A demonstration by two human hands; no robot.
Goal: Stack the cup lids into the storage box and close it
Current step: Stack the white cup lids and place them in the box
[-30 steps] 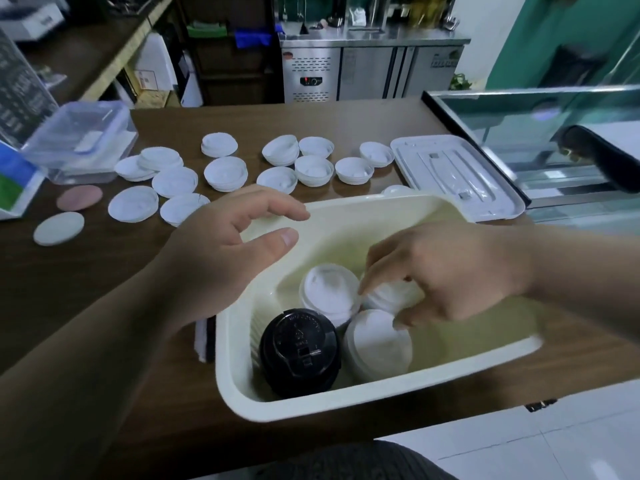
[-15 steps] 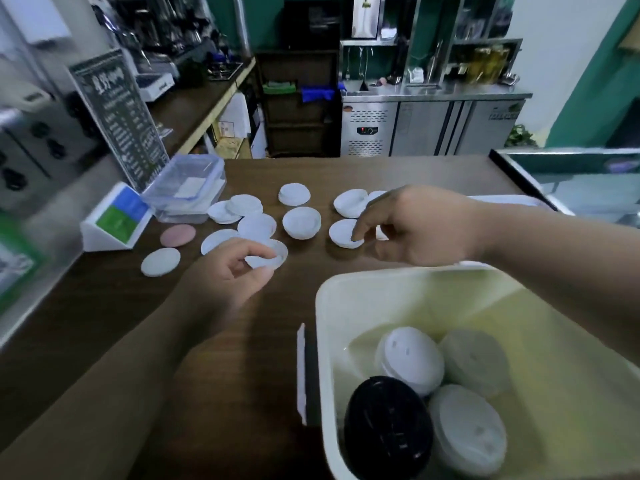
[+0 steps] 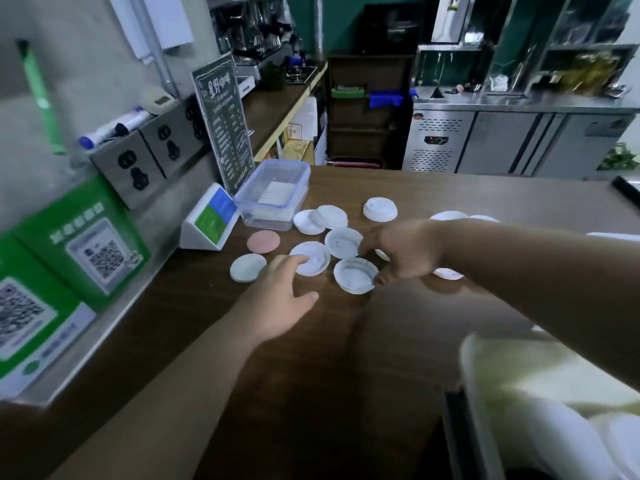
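Several white cup lids lie loose on the brown counter, among them one lid point(image 3: 310, 259), a second point(image 3: 343, 242) and a third point(image 3: 355, 275). My left hand point(image 3: 277, 299) is spread, its fingertips resting on the first lid. My right hand point(image 3: 403, 252) reaches in from the right with curled fingers; its thumb touches the third lid's rim and it lifts nothing. The cream storage box point(image 3: 467, 362) sits at the bottom right, blurred, with white lids point(image 3: 554, 441) inside. Its cover is out of view.
A clear plastic container point(image 3: 273, 199), a pink coaster point(image 3: 263, 241) and a grey coaster point(image 3: 248, 267) sit left of the lids. A small blue-green stand point(image 3: 211, 220), a menu sign point(image 3: 223, 123) and green QR boxes point(image 3: 79, 244) line the left wall.
Both hands left the storage box and moved out to the loose lids on the counter. The view swung left, so the box now sits at the bottom right.
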